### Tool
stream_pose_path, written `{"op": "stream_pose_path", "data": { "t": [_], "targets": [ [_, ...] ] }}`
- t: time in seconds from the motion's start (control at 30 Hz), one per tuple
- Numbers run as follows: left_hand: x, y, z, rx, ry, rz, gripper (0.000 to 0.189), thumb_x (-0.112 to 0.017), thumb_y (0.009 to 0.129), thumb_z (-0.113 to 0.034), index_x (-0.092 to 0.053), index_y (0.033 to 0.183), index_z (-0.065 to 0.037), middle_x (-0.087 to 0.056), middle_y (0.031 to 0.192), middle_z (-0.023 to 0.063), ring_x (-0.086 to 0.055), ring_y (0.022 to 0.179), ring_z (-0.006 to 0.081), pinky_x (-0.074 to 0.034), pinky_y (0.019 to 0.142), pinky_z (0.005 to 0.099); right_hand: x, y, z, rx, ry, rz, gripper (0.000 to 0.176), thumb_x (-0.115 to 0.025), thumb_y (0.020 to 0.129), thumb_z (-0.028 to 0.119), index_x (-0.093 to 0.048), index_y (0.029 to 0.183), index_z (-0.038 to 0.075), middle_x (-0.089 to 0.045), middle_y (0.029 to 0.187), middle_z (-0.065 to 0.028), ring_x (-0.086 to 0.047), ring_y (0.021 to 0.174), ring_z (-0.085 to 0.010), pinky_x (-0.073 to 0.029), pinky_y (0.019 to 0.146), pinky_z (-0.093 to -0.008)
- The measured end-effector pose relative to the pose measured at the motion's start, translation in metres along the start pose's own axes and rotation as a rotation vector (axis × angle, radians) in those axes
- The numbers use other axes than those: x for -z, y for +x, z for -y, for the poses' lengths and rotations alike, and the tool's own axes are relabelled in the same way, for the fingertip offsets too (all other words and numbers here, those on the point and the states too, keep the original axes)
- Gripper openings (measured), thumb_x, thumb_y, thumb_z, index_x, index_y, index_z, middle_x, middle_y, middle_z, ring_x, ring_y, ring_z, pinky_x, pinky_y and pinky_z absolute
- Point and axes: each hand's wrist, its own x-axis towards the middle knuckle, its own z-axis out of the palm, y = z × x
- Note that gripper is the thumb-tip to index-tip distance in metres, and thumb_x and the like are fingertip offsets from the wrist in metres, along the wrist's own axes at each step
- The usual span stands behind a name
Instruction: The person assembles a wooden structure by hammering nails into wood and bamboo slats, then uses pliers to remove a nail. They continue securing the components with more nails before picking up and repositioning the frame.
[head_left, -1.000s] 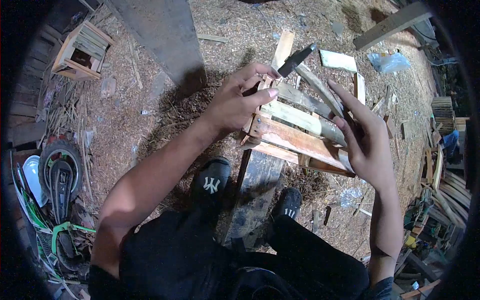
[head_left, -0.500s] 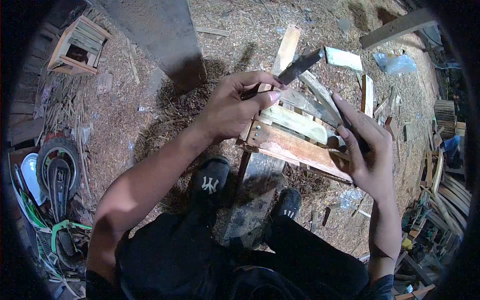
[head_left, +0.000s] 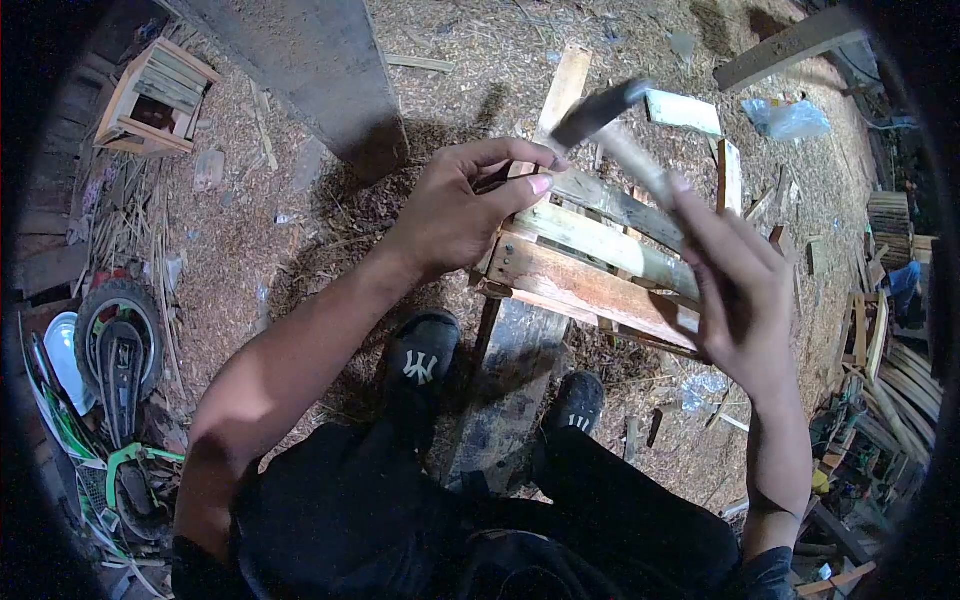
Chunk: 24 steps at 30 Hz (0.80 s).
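A small slatted wooden crate (head_left: 590, 277) rests on a dark plank (head_left: 512, 385) between my feet. My right hand (head_left: 742, 290) is wrapped round the pale handle of a hammer (head_left: 598, 112), blurred by motion, its dark head above the crate's far left corner. At that corner my left hand (head_left: 470, 205) has thumb and forefinger pinched close together, right beneath the hammer head. Whatever lies between those fingertips is too small to make out. Two nail heads (head_left: 508, 250) show on the crate's near side board.
A thick post (head_left: 300, 80) rises at the upper left. Beyond it sits another wooden crate (head_left: 160, 95). A small bike (head_left: 120, 350) lies at the left. Wood scraps (head_left: 890, 390) are piled at the right, a plastic bag (head_left: 788, 118) farther back. Shavings cover the ground.
The hammer head has risen slightly and now blurs, as my right hand swings the handle up off the crate. My left hand keeps its pinch at the corner.
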Motion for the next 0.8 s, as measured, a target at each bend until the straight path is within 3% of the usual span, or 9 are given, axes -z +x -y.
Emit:
{"op": "stream_pose_path", "data": {
  "t": [0.03, 0.17, 0.27, 0.3, 0.33, 0.53, 0.6, 0.7, 0.8],
  "targets": [
    [0.001, 0.001, 0.001, -0.012, 0.016, 0.004, 0.025, -0.067, 0.096, -0.016, -0.069, 0.117, -0.004, -0.071, 0.096, 0.0053, -0.064, 0.089, 0.0087, -0.055, 0.081, 0.0281, 0.011, 0.004, 0.014, -0.152, -0.082, 0.2, 0.055, -0.06, 0.088, -0.01, -0.061, 0.14, 0.009, -0.07, 0.095, -0.0154, -0.062, 0.073, -0.0191, -0.05, 0.069, -0.032],
    [0.001, -0.003, -0.001, -0.022, 0.029, 0.009, 0.024, -0.065, 0.097, -0.015, -0.069, 0.118, -0.004, -0.072, 0.099, 0.0062, -0.065, 0.091, 0.0091, -0.054, 0.083, 0.0275, 0.007, 0.003, 0.001, -0.079, 0.107, -0.069, 0.057, -0.058, 0.087, -0.013, -0.061, 0.14, 0.008, -0.065, 0.087, -0.0132, -0.059, 0.072, -0.0183, -0.049, 0.069, -0.0318],
    [0.001, -0.002, 0.0, -0.059, -0.028, 0.041, 0.024, -0.063, 0.098, -0.015, -0.068, 0.118, -0.003, -0.072, 0.101, 0.0066, -0.065, 0.091, 0.0093, -0.054, 0.083, 0.0275, 0.007, 0.006, -0.003, 0.078, -0.021, -0.04, 0.06, -0.058, 0.087, -0.013, -0.059, 0.142, 0.009, -0.065, 0.087, -0.012, -0.058, 0.073, -0.017, -0.048, 0.069, -0.0321],
    [0.003, 0.0, 0.003, -0.135, 0.062, 0.026, 0.023, -0.063, 0.099, -0.014, -0.068, 0.118, -0.003, -0.072, 0.1, 0.0062, -0.064, 0.091, 0.0095, -0.054, 0.083, 0.0279, 0.015, 0.008, 0.015, -0.127, -0.11, 0.214, 0.059, -0.058, 0.087, -0.013, -0.059, 0.142, 0.007, -0.065, 0.086, -0.0108, -0.058, 0.073, -0.0157, -0.048, 0.069, -0.0321],
    [0.004, 0.002, 0.007, -0.211, 0.153, 0.011, 0.023, -0.062, 0.099, -0.014, -0.068, 0.119, -0.003, -0.072, 0.099, 0.0058, -0.064, 0.091, 0.0096, -0.054, 0.083, 0.0283, 0.016, 0.008, 0.012, -0.124, -0.11, 0.209, 0.059, -0.058, 0.087, -0.013, -0.059, 0.142, 0.007, -0.065, 0.086, -0.0108, -0.058, 0.073, -0.0157, -0.048, 0.069, -0.0321],
    [0.005, -0.002, 0.002, -0.038, 0.025, 0.045, 0.025, -0.064, 0.098, -0.015, -0.068, 0.12, -0.003, -0.071, 0.104, 0.0073, -0.064, 0.095, 0.0113, -0.054, 0.085, 0.0294, 0.004, 0.006, -0.003, 0.124, 0.027, -0.167, 0.06, -0.059, 0.088, -0.012, -0.059, 0.143, 0.012, -0.071, 0.1, -0.0154, -0.061, 0.076, -0.0172, -0.05, 0.071, -0.0318],
    [0.005, 0.001, 0.006, -0.092, 0.085, 0.03, 0.026, -0.064, 0.098, -0.016, -0.068, 0.12, -0.003, -0.071, 0.102, 0.0073, -0.064, 0.093, 0.011, -0.054, 0.084, 0.0293, 0.016, 0.009, 0.014, -0.115, -0.103, 0.237, 0.062, -0.058, 0.087, -0.013, -0.057, 0.144, 0.011, -0.069, 0.093, -0.0174, -0.06, 0.072, -0.0218, -0.051, 0.071, -0.0336],
    [0.004, 0.0, 0.01, -0.182, 0.026, 0.011, 0.026, -0.065, 0.098, -0.016, -0.068, 0.12, -0.004, -0.071, 0.097, 0.0061, -0.064, 0.091, 0.01, -0.054, 0.083, 0.0287, 0.013, 0.005, -0.002, -0.05, -0.009, 0.119, 0.066, -0.059, 0.086, -0.013, -0.057, 0.145, 0.014, -0.066, 0.087, -0.0152, -0.058, 0.069, -0.022, -0.049, 0.067, -0.0344],
    [0.005, -0.002, 0.003, -0.054, 0.007, 0.061, 0.025, -0.065, 0.097, -0.016, -0.068, 0.119, -0.003, -0.071, 0.098, 0.0067, -0.063, 0.09, 0.0094, -0.054, 0.083, 0.0282, 0.014, 0.005, 0.006, -0.053, 0.114, -0.173, 0.064, -0.06, 0.086, -0.012, -0.058, 0.145, 0.014, -0.064, 0.085, -0.0151, -0.057, 0.068, -0.0225, -0.048, 0.065, -0.0354]
  ]
}}
